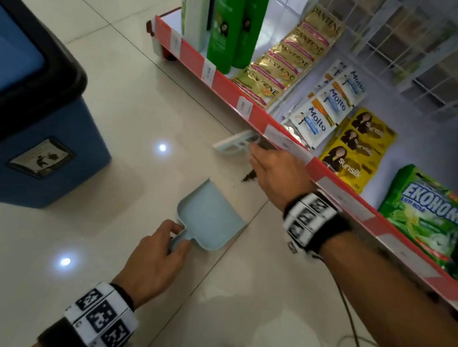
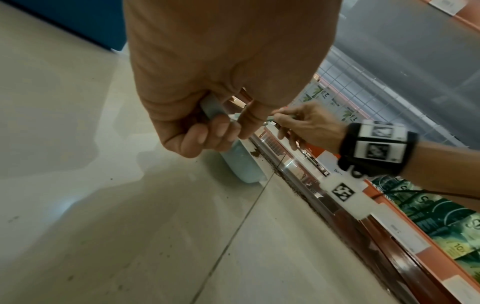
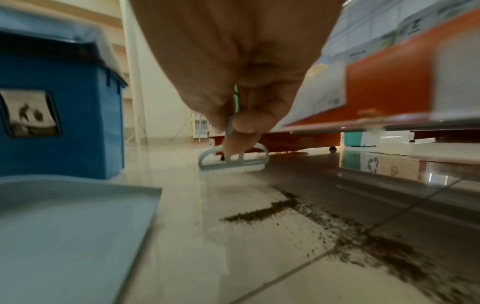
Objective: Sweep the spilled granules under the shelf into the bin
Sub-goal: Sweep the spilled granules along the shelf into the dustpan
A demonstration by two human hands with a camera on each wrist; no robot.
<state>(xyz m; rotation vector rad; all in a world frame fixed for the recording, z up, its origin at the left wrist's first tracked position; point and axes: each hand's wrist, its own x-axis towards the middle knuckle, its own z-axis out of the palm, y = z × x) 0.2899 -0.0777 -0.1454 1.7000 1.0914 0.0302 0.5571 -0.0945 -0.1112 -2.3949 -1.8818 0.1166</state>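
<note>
Right hand [image 1: 274,172] pinches the handle of a small pale brush [image 3: 233,161], thumb and fingers curled round it; brush head sits at the shelf [image 1: 256,114] edge, bristles down at the floor. Left hand [image 1: 158,253] grips the dustpan [image 1: 212,216] handle, pan flat on the tiles, open mouth toward the shelf.

Granules [image 3: 262,211]: a short dark ridge just in front of the pan lip, plus a long scatter trailing back along and under the shelf's front edge. Ridge lies between brush and pan, so judged stroke direction is from shelf toward pan; right hand is nearer.

Bin [image 1: 31,126]: blue, well to the left of the pan.

How far the spill reaches under the shelf is hidden. Right wrist view blurred.
</note>
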